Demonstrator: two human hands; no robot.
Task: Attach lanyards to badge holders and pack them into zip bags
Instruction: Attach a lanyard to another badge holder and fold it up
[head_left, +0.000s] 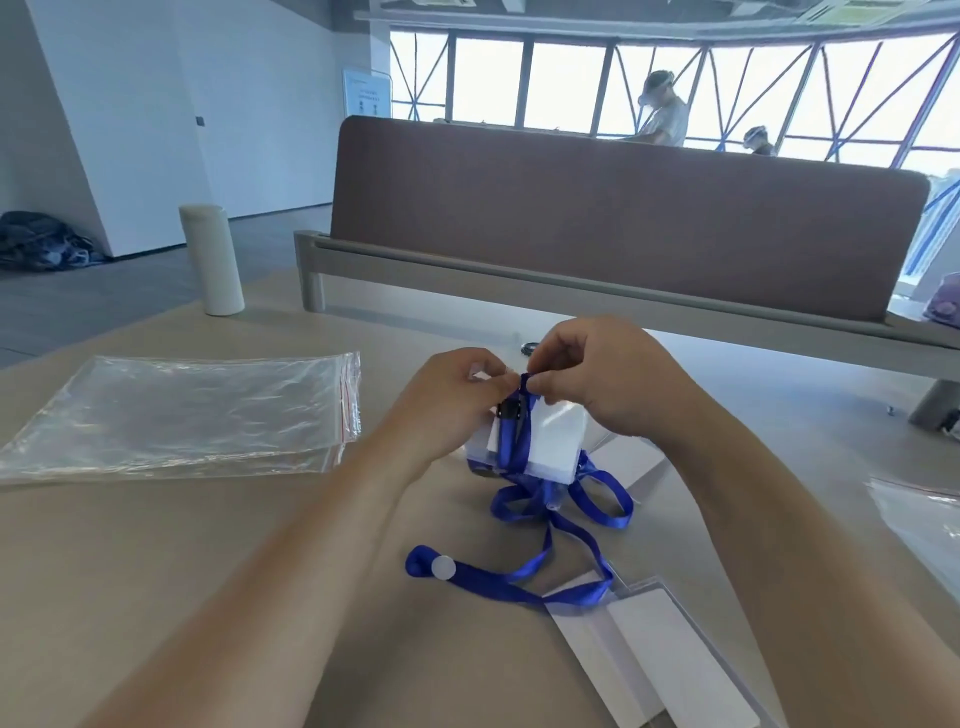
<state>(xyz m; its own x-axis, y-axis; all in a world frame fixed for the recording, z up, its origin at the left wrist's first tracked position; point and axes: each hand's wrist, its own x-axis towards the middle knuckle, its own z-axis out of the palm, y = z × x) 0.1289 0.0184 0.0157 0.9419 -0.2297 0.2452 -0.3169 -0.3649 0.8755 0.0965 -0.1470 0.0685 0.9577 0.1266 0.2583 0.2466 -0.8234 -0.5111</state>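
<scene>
A clear badge holder (550, 441) with a white card stands tilted above the table's middle. My left hand (452, 400) grips its top left edge. My right hand (592, 379) pinches the end of a blue lanyard (524, 436) at the holder's top, beside a black clip (510, 410). The rest of the lanyard trails in loops toward me, ending at a white round stopper (443, 567). More badge holders (660, 660) lie flat near the front right. A stack of clear zip bags (182, 415) lies at the left.
A white cylindrical bottle (212, 260) stands at the back left of the beige table (208, 545). A brown partition (623, 218) runs across the far edge. Another clear bag (924, 525) lies at the right edge. Two persons are behind the partition.
</scene>
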